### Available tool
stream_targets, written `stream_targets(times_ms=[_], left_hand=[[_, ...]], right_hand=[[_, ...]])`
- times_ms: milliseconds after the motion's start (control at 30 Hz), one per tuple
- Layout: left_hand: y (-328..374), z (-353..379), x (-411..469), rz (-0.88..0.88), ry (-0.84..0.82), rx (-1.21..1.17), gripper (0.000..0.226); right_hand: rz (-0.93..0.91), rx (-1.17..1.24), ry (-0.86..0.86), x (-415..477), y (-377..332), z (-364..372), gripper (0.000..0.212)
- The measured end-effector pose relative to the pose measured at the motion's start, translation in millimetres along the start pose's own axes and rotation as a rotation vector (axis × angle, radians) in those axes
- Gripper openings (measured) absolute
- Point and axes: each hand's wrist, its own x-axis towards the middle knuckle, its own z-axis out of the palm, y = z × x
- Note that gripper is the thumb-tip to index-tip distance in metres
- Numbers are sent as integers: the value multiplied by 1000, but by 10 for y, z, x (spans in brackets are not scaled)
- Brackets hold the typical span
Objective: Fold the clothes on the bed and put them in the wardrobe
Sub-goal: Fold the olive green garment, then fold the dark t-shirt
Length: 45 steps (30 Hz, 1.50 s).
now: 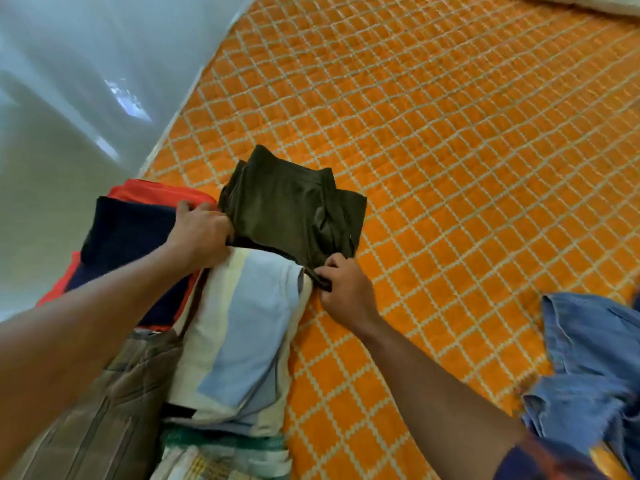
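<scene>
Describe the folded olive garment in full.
The olive garment is dark, thin-looking cloth, folded into a rough square of several layers, with a few creases. It lies flat on the orange bed cover, and its near edge overlaps a pale striped cloth. The left hand grips its left edge. The right hand pinches its near right corner. What kind of garment it is cannot be told.
</scene>
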Motion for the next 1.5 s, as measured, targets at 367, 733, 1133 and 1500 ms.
stream_targets(times_ms=[367, 733, 1133, 1500], left_hand=[[424, -366, -207, 30, 159, -172, 28], [2969, -32, -1734, 203, 59, -707, 20], [5424, 530, -3098, 100, -383, -924, 63], [5122, -153, -3592, -122, -354, -1682, 43]], right_hand=[[225, 248, -150, -624, 363, -487, 48], [579, -242, -253, -3720, 2051, -1764, 39], [223, -363, -463, -4718, 2697, -1873, 30], [-11, 565, -269, -4278, 1164, -2033, 19]])
